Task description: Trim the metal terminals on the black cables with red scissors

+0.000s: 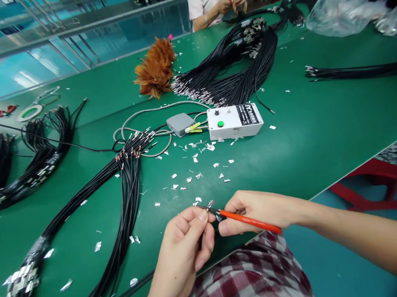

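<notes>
Pliers, orange-handled, extend between both hands above the near table edge, tips at a small wire end. Right hand curls around the pliers; left hand pinches the wire end. Beyond, a white control box stands on the green table.

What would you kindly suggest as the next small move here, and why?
Perhaps steady the left hand, then gently nip with the red-handled tool: its tip lies right by the small piece between the left fingertips, and the right hand grips it.
</notes>
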Demonstrator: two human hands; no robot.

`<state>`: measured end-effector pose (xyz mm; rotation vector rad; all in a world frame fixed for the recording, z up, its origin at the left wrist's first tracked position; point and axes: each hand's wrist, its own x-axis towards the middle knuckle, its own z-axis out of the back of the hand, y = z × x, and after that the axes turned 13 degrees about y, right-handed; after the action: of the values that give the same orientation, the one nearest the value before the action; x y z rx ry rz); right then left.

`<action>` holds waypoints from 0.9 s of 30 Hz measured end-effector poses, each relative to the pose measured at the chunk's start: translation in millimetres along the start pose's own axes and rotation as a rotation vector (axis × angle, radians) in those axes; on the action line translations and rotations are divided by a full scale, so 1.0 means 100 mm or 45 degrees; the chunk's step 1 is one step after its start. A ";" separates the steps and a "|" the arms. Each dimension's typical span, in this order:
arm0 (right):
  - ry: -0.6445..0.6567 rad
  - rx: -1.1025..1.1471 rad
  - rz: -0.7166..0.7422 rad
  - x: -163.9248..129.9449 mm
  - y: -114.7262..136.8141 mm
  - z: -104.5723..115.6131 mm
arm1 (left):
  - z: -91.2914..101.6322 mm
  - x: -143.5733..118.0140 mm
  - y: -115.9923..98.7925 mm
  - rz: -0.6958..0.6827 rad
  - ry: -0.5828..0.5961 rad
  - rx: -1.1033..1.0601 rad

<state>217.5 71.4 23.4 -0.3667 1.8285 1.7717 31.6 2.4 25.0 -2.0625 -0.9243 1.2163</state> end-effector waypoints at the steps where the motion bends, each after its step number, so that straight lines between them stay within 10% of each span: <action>1: -0.005 0.010 -0.003 0.00 0.00 0.00 | 0.00 -0.01 0.00 0.001 0.000 0.000; 22: 0.045 0.049 0.022 0.06 -0.04 -0.03 | 0.00 -0.02 0.01 -0.001 -0.022 -0.038; 27: -0.150 -0.105 -0.058 0.07 -0.12 -0.07 | 0.03 -0.04 -0.06 -0.017 0.019 -0.100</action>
<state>217.2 64.6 9.1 -0.3266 1.6569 1.8023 25.4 3.2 30.6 -2.1201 -0.9920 1.1737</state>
